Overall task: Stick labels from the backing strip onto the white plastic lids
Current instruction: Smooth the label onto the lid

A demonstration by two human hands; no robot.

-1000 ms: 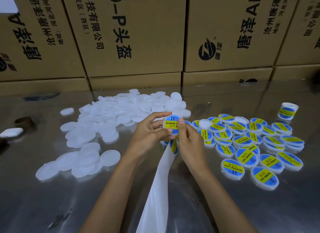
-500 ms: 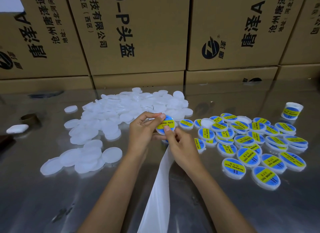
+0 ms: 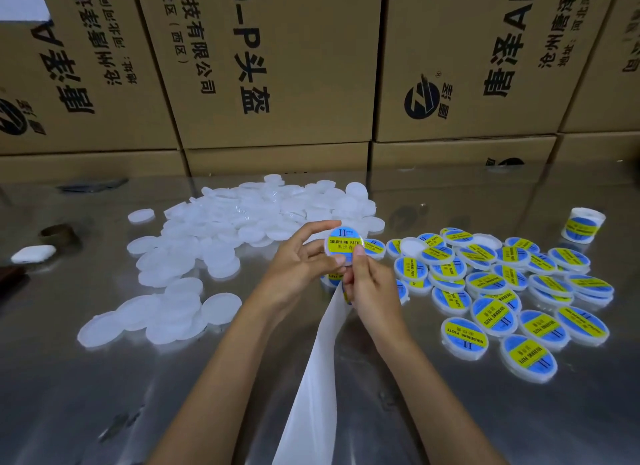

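1. the bench [image 3: 104, 395] carries two heaps; the bigger is the pile of bare white lids [image 3: 242, 222], which runs from the far middle of the bench toward its left side, so by the look of it most of the work is left to do.
2. the smaller heap, the labelled lids [image 3: 502, 284], lies toward the right edge of the bench: a few dozen done, each with a blue and yellow sticker.
3. the backing strip [image 3: 311, 378] trails from the hands down to the near edge, its visible length already stripped white.
4. the left hand [image 3: 298, 260] grips the lid in hand [image 3: 343, 245] by its rim, above the middle of the bench.
5. the right hand [image 3: 372, 288] presses a thumb on that lid's lower edge and pinches the strip beneath.
6. the label [image 3: 343, 243] sits on this lid, seemingly being smoothed, so this piece looks nearly finished.
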